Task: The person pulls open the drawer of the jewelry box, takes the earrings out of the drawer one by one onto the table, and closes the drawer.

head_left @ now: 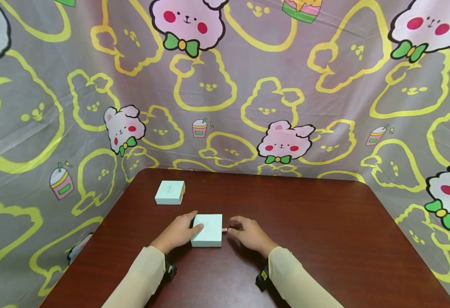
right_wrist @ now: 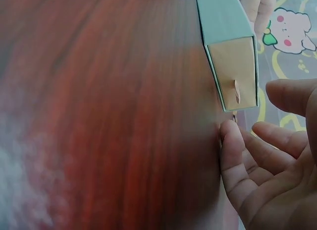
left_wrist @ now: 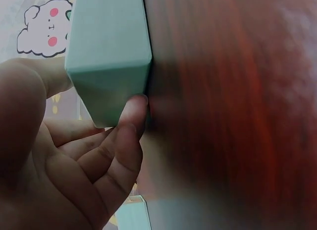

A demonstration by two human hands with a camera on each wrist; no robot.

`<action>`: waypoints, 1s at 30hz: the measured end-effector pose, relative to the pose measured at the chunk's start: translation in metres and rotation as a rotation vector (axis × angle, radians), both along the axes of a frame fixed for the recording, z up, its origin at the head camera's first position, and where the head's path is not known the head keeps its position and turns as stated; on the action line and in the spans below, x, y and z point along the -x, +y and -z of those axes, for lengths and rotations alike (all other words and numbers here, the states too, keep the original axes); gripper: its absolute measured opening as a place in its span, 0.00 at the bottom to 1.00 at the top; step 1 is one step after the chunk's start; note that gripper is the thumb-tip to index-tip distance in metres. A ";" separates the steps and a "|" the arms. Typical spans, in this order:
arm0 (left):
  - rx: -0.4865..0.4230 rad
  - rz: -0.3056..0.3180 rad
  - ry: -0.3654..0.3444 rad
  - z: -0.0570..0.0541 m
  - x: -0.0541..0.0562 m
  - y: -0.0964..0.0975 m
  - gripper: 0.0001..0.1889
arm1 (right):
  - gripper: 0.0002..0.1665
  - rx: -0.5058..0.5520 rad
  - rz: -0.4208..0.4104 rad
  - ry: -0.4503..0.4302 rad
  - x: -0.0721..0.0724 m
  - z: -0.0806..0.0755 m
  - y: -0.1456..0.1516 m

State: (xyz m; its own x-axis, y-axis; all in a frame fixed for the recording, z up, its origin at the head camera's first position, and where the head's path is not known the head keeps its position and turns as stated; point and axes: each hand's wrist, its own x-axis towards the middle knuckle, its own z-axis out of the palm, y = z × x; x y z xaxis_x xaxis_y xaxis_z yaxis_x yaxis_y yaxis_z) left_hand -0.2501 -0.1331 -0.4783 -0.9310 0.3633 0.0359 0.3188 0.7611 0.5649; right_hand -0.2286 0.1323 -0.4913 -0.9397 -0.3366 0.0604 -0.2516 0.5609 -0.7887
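Note:
A pale mint drawer box (head_left: 211, 233) lies flat on the table. My left hand (head_left: 178, 232) grips its left side, the thumb over the top and the fingers along the side and lower edge, as the left wrist view shows. On the box's right end, the right wrist view shows a beige drawer front (right_wrist: 229, 59) with a small ribbon pull (right_wrist: 237, 92). Just right of that ribbon is my right hand (head_left: 250, 234), thumb and fingers apart and loosely bent, with nothing between them. The drawer looks pushed in.
A second mint box (head_left: 170, 192) sits farther back on the left, a ribbon on its right side. The dark red-brown wooden table (head_left: 306, 214) reaches back to a patterned curtain (head_left: 225, 98) that hangs behind it and on both sides.

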 end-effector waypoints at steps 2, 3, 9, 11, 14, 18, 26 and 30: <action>-0.006 0.004 0.002 0.000 -0.001 0.002 0.35 | 0.24 0.011 -0.002 0.000 0.000 0.002 0.000; -0.007 0.004 -0.002 0.000 -0.001 0.003 0.35 | 0.25 0.014 -0.003 0.001 0.000 0.002 0.000; 0.000 0.023 -0.003 -0.001 -0.001 0.007 0.35 | 0.26 0.037 -0.017 -0.006 0.001 0.004 -0.001; 0.004 0.024 0.005 0.000 -0.002 0.009 0.35 | 0.25 0.039 -0.021 -0.008 0.001 0.004 -0.001; -0.001 0.030 0.016 0.000 -0.002 0.011 0.35 | 0.23 0.032 -0.024 -0.004 0.001 0.004 -0.001; -0.005 0.043 0.011 0.000 -0.002 0.013 0.35 | 0.21 0.005 -0.021 0.008 0.000 0.003 0.000; -0.028 0.052 -0.021 0.000 -0.003 0.017 0.36 | 0.17 -0.041 -0.019 0.038 0.000 0.002 0.003; -0.040 0.059 -0.032 0.001 -0.004 0.017 0.36 | 0.16 -0.031 -0.021 0.030 0.000 0.002 0.004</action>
